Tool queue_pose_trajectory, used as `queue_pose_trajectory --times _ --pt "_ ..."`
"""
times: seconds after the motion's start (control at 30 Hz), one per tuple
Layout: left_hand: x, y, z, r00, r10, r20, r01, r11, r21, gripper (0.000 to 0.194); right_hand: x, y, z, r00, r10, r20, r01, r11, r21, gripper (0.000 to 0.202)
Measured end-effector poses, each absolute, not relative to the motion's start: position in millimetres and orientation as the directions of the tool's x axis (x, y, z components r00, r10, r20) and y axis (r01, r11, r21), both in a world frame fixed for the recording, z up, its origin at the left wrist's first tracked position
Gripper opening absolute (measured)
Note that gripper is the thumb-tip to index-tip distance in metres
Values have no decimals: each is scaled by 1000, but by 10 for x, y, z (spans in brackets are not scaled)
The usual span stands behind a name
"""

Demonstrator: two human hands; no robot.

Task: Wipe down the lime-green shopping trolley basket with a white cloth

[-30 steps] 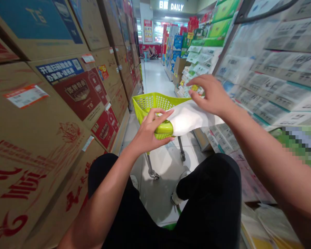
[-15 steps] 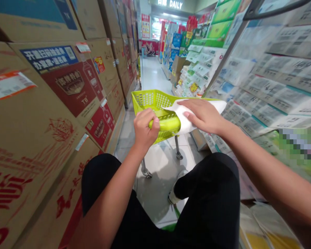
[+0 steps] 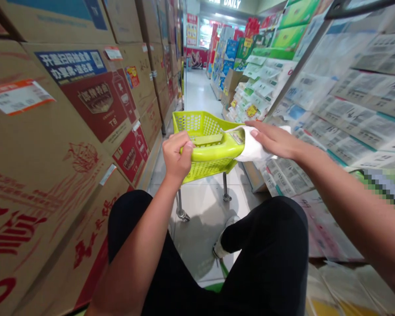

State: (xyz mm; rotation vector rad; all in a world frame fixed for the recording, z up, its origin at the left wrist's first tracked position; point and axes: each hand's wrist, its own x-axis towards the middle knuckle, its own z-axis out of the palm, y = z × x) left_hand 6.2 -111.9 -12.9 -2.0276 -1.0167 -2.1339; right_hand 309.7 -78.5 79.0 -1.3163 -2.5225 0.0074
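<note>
A lime-green shopping cart (image 3: 187, 125) with a perforated basket stands in front of my knees. My left hand (image 3: 177, 156) is wrapped round the left end of its smooth green handle (image 3: 213, 152). At the handle's right end, my right hand (image 3: 271, 138) presses a white cloth (image 3: 255, 147) over the corner and rim. The fingers of that hand lie over the cloth, with the thumb along its near side. Part of the cloth hangs past the outer side of the basket. The cart's thin grey legs end in casters (image 3: 183, 215) on the floor.
Stacked cardboard cartons (image 3: 95, 105) with price tags line the left side. On the right are shelves of plastic-wrapped packs (image 3: 352, 109). Ahead, a tiled aisle (image 3: 200, 87) runs between the goods. My shoe (image 3: 222, 245) rests near the cart's legs.
My right hand and the cloth have slid right along the handle toward the basket's side, uncovering the handle's right corner. My left hand has shifted slightly left, still gripping the handle.
</note>
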Motion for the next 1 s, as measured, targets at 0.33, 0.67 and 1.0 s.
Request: queue_pose_trajectory --times 0.33,0.67,1.0 --pt "288 -1204 -125 -105 401 910 399 -821 408 44 2487 -775 794 -698 684 212 671 728 -140 79" --pt "404 -1267 -115 -165 410 897 431 -788 439 44 2347 -1270 772 -747 621 237 625 778 -68 85" --pt "-21 -1148 -168 -143 435 889 281 -844 458 45 3399 -905 818 -396 905 153 916 402 -8 83"
